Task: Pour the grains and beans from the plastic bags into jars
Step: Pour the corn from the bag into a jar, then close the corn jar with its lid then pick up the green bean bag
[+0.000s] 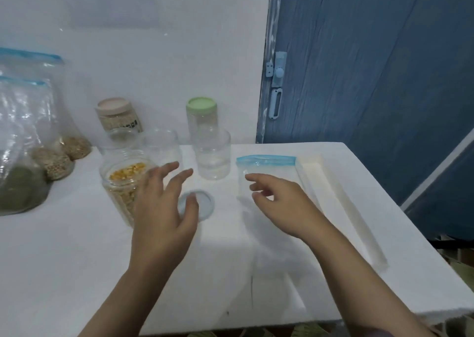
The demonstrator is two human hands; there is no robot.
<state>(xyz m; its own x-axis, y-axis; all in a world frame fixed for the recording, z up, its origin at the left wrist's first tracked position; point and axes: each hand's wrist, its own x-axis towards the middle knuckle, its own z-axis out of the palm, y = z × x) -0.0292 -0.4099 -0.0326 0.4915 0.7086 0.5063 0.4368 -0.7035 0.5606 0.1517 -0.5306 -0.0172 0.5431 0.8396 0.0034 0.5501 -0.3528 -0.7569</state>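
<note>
Fingers (177, 180) spread — both hovering, empty

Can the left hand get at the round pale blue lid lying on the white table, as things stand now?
Probably yes. The left hand hovers open right above the round pale blue lid, and nothing lies between them. The open jar of yellow grains stands just beside, not in the way.

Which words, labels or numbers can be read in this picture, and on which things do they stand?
Beige-lidded jar: a dark label with pale letters, too blurred to read.
Nothing else carries text that I can see: not the bags, the yellow-grain jar, the green-lidded jar or the door.
</note>
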